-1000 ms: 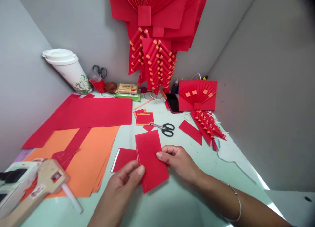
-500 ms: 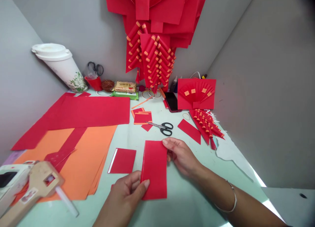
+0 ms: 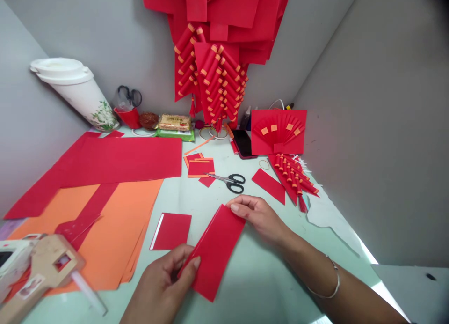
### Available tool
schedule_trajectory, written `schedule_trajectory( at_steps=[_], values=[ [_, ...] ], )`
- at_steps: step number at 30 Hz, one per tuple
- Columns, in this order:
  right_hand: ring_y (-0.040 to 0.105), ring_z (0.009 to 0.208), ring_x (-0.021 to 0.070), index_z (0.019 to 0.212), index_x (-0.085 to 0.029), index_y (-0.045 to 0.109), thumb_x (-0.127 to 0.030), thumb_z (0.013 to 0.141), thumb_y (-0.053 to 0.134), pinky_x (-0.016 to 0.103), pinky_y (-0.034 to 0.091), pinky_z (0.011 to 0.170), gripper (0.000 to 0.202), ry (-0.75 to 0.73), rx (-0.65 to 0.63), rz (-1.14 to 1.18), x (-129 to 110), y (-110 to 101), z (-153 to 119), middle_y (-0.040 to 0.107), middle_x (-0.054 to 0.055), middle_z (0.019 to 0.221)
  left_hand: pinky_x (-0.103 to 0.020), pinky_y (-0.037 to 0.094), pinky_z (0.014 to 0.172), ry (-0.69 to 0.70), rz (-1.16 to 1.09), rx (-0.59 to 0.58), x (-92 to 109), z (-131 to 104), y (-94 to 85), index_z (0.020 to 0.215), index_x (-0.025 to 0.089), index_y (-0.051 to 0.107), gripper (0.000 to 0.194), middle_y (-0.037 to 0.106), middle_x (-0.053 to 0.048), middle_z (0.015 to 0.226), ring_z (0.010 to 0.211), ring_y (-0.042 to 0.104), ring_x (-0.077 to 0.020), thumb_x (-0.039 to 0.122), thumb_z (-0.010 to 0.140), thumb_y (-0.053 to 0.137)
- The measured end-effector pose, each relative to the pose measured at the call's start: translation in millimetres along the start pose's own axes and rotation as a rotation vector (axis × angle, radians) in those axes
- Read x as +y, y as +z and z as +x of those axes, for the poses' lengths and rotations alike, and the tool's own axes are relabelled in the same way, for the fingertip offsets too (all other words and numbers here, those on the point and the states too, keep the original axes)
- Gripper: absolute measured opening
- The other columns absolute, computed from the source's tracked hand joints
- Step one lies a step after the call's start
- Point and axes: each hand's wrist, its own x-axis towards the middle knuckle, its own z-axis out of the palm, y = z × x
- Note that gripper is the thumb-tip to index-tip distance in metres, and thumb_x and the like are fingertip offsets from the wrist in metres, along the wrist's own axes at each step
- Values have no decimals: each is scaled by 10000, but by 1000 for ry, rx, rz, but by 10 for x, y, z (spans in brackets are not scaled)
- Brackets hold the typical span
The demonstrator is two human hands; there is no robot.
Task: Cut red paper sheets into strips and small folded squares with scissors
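Both hands pinch a folded red card above the near middle of the table.
The left hand (image 3: 171, 275) grips the lower left edge of the red card (image 3: 218, 254), thumb on top; the right hand (image 3: 259, 218) pinches its top corner. From the card, a glue gun (image 3: 51, 263) lies at nine o'clock, a white-edged red square (image 3: 172, 232) at ten, just beyond the left hand, and scissors (image 3: 235, 183) near twelve, beyond the right. Farther off at twelve hang paper firecrackers (image 3: 222, 87). Upright half a second ago, the card now tilts toward one o'clock.
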Motion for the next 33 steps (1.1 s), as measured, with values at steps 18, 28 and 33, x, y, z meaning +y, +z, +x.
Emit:
schedule_trajectory(
  at_steps=[18,28,33],
  values=[
    [461,597,123,785,-194,611,-458,851,663,248,353,580,277,-7,-32,-123,43,9,-12,554,-30,690,-248,445,589,-4,80,30,53,-8,-4,690,253,657,314,677,13,656,661,594,-207,553,782,645],
    [367,546,103,723,-204,497,-490,901,588,231,301,529,349,-15,-33,-179,82,4,-23,453,-57,637,-266,471,655,-6,73,-19,62,-14,-57,740,265,659,316,703,15,722,731,637,-222,565,823,602],
    [329,547,104,677,-204,460,-464,921,565,231,285,522,372,-26,-86,-278,52,-18,-23,392,-62,613,-279,488,714,3,147,-51,-72,5,-186,800,280,664,323,709,14,789,794,640,-227,584,848,565]
  ],
)
